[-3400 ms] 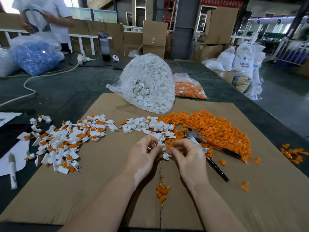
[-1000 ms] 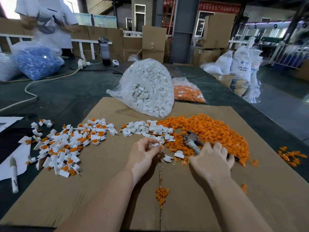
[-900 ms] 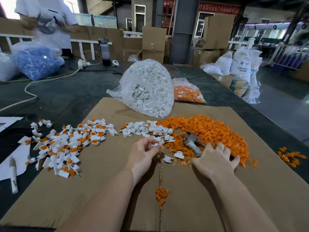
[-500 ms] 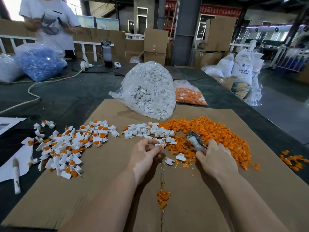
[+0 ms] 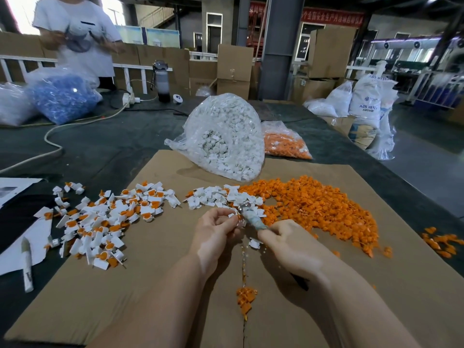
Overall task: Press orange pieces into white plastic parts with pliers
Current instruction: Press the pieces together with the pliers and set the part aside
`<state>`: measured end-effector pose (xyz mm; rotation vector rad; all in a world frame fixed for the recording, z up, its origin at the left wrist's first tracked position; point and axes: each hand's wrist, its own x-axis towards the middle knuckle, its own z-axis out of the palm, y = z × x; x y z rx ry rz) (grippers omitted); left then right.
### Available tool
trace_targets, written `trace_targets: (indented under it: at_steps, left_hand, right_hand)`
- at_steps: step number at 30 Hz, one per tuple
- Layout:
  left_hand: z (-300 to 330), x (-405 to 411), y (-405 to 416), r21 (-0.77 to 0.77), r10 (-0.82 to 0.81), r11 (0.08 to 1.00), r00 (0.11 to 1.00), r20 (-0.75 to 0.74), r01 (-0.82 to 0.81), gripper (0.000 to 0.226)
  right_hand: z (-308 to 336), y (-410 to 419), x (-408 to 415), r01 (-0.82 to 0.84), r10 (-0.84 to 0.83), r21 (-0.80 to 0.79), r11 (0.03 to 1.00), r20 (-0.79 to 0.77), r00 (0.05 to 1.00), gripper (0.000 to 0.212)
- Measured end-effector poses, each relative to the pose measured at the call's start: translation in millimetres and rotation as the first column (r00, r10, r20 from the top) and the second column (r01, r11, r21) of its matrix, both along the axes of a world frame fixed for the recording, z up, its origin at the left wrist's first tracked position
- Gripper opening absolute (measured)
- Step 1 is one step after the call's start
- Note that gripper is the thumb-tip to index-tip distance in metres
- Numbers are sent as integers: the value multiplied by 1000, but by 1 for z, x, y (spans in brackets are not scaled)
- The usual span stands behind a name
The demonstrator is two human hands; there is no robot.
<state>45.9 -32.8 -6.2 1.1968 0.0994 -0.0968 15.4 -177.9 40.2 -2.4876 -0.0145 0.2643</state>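
Your left hand (image 5: 213, 228) pinches a white part (image 5: 232, 212) at its fingertips, your right hand (image 5: 283, 237) grips the pliers (image 5: 249, 217) with their nose touching it: you seem mid-press, so squeeze squarely next.

Dark grey table (image 5: 105, 149) carries a flat brown cardboard sheet (image 5: 155, 277), clear bag of white plastic parts (image 5: 223, 136), blue-filled bag (image 5: 60, 99), white cable (image 5: 54, 144).
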Motion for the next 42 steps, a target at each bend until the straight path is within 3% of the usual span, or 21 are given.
trace_targets:
  at_steps: [10, 24, 30, 42]
  left_hand:
    - [2, 1, -2, 51, 52, 997, 999, -3, -51, 7]
    - [-3, 5, -1, -13, 59, 998, 998, -20, -59, 7]
    - [-4, 6, 0, -8, 55, 998, 998, -36, -55, 10]
    - [-6, 4, 0, 13, 68, 998, 997, -34, -68, 7]
  right_hand:
    - [13, 2, -5, -54, 63, 90, 994, -101, 993, 35]
    - [21, 8, -9, -108, 112, 34, 994, -146, 983, 31]
    - [12, 14, -8, -84, 81, -52, 995, -52, 995, 32]
    - [-8, 12, -10, -17, 21, -45, 999, 81, 996, 30]
